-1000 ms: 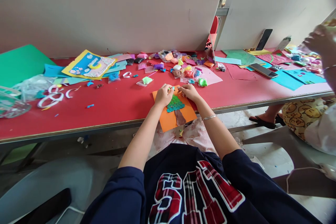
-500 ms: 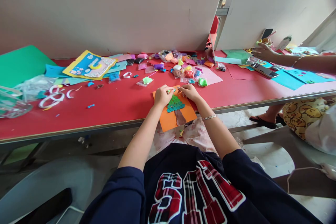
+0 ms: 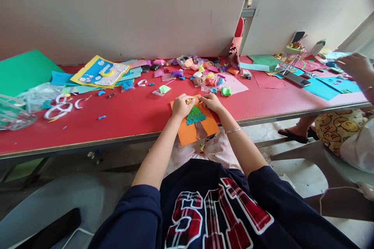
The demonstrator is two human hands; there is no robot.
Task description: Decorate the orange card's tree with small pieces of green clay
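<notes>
An orange card lies tilted over the table's front edge. On it is a clay tree with a leafy crown, green above and teal below, and a brown trunk. My left hand rests on the card's upper left, fingers closed, with a bit of green clay showing at them. Across from it, my right hand is at the card's upper right, its fingers pinched together just above the crown. Whatever lies between those right fingertips is too small to make out.
Several clay packets are heaped behind the card. To the left lie a yellow-framed picture, white strips and a clear plastic container. A co-worker's hand is at the right, near a phone.
My hands and the card have hardly moved. The co-worker's hand has drawn back to the right, away from the cup, which now shows in full view.
</notes>
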